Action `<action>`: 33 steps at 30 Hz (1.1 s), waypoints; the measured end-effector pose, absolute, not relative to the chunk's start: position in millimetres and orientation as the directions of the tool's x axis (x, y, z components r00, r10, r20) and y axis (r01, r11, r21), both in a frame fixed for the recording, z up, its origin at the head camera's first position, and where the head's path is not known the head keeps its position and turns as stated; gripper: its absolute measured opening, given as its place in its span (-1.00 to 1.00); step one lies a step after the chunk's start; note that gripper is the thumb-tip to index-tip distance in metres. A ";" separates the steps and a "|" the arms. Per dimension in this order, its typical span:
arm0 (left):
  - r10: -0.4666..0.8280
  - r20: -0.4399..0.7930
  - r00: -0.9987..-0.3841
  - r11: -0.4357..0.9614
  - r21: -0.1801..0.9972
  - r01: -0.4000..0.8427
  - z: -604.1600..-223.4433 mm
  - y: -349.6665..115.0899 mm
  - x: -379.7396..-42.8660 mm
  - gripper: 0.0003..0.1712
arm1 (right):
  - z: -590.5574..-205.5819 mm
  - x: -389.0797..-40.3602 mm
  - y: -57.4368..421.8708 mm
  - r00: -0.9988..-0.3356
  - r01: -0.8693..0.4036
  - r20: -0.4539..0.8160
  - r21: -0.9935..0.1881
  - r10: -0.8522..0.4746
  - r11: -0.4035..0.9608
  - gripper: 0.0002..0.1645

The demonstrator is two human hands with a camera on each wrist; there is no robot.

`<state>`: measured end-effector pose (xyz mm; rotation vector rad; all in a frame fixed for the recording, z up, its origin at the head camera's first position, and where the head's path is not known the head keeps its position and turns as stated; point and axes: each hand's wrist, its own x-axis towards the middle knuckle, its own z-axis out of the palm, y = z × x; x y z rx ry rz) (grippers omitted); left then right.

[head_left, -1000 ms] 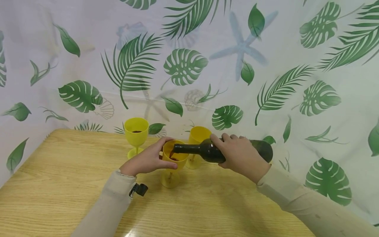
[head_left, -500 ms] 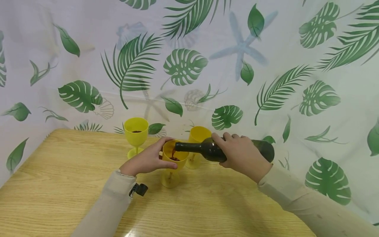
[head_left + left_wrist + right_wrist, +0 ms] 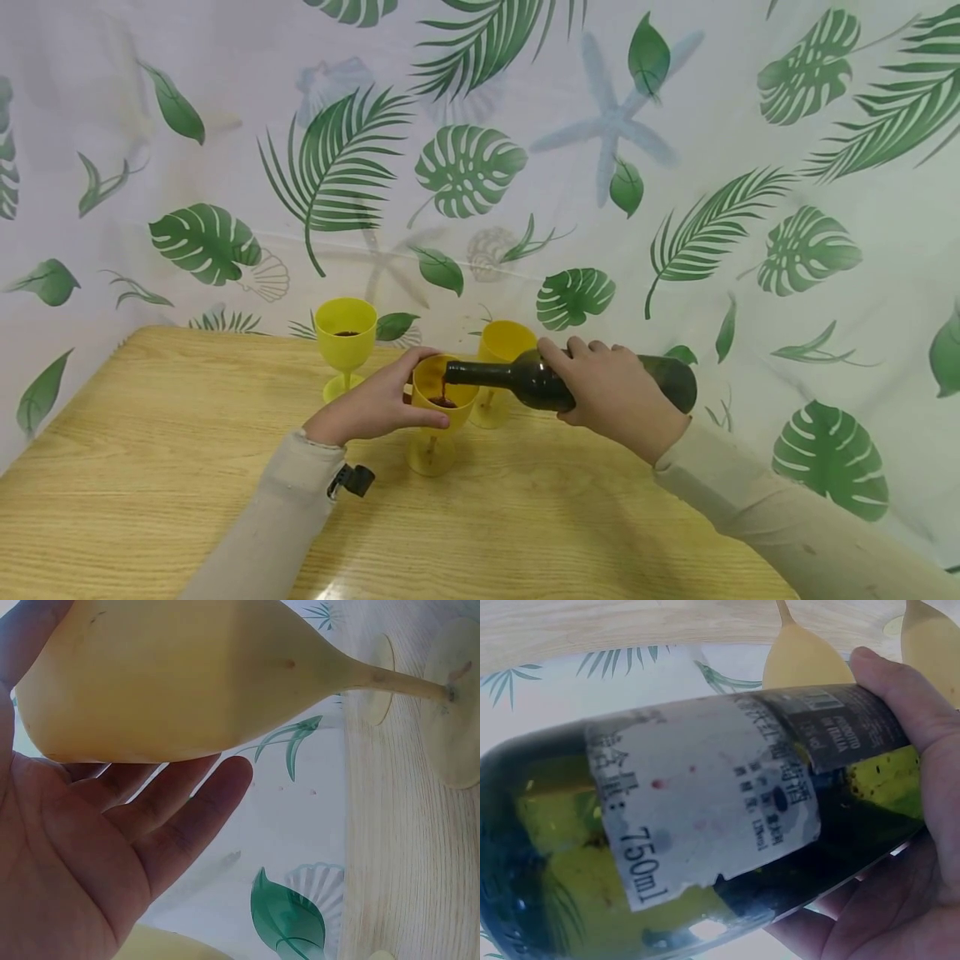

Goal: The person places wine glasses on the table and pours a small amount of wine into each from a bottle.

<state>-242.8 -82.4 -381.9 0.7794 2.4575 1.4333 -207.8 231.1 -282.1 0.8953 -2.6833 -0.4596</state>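
My left hand (image 3: pixel 375 404) holds the bowl of a yellow goblet (image 3: pixel 431 421), thumb on the near side and fingers around the far side. The goblet stands upright on its foot. In the left wrist view the same goblet (image 3: pixel 180 675) appears sideways, with the hand (image 3: pixel 82 847) around its bowl. A dark green wine bottle (image 3: pixel 536 381) lies nearly level in the grip of my right hand (image 3: pixel 615 396). Its mouth is over the goblet's rim, and a thin dark red stream falls into the dark liquid inside. The right wrist view shows the labelled bottle (image 3: pixel 705 802) close up.
Another yellow goblet (image 3: pixel 347 333) with dark liquid in it stands at the back left. A third goblet (image 3: pixel 506 340) stands behind the bottle's neck, its contents hidden. Under them is a wooden table (image 3: pixel 187 467), backed by a leaf-patterned curtain (image 3: pixel 480 233).
The bottle's mouth has shifted slightly right within the goblet's rim, and the right hand has moved a little with it. Liquid keeps flowing. The left hand and goblet stay put.
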 end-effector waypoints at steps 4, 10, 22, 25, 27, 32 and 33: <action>0.524 0.093 -0.847 0.406 0.847 0.344 -383.1 -82.2 -243.4 0.11 | -282.0 -207.3 232.4 -0.768 -0.529 0.162 0.386 -0.620 0.756 0.00; 0.520 0.088 -0.849 0.415 0.843 0.342 -383.7 -82.3 -243.1 0.11 | -281.2 -205.7 233.4 -0.768 -0.530 0.158 0.387 -0.620 0.755 0.01; 0.532 0.096 -0.841 0.386 0.856 0.342 -384.2 -82.2 -244.7 0.09 | -279.6 -203.6 234.6 -0.760 -0.531 0.169 0.395 -0.627 0.750 0.00; 0.533 0.098 -0.840 0.384 0.857 0.344 -384.4 -82.0 -244.6 0.08 | -279.8 -203.3 235.0 -0.761 -0.532 0.168 0.390 -0.626 0.751 0.00; 0.533 0.097 -0.841 0.382 0.859 0.341 -384.7 -81.8 -244.7 0.08 | -279.9 -203.0 235.4 -0.762 -0.532 0.169 0.388 -0.625 0.753 -0.01; 0.533 0.095 -0.841 0.380 0.861 0.338 -384.2 -81.6 -244.0 0.08 | -280.3 -202.9 235.7 -0.758 -0.531 0.175 0.392 -0.628 0.751 -0.02; 0.533 0.095 -0.841 0.381 0.861 0.338 -384.0 -81.5 -243.7 0.08 | -280.4 -202.9 235.6 -0.758 -0.531 0.176 0.393 -0.628 0.751 -0.02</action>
